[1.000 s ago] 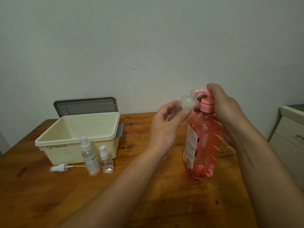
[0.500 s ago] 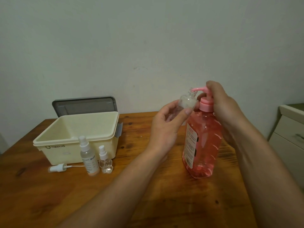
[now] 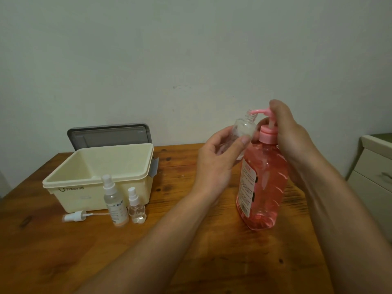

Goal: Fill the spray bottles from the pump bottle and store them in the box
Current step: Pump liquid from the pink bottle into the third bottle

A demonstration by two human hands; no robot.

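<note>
Curled under the fingers of my right hand [image 3: 290, 132], the pump head [image 3: 262, 111] has risen since a moment ago, spout at the mouth of the uncapped spray bottle [image 3: 244, 129] gripped in my left hand [image 3: 216, 164] just beside it, so I reckon another stroke is due.

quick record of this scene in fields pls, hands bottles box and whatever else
left hand: holds open clear bottle, mouth at pump spout
right hand: grips top of pink pump bottle
box: open, no bottles visible inside
grey lid: upright behind box
capped spray bottles: two, standing in front of box
loose spray cap: lying on table beside them
</note>
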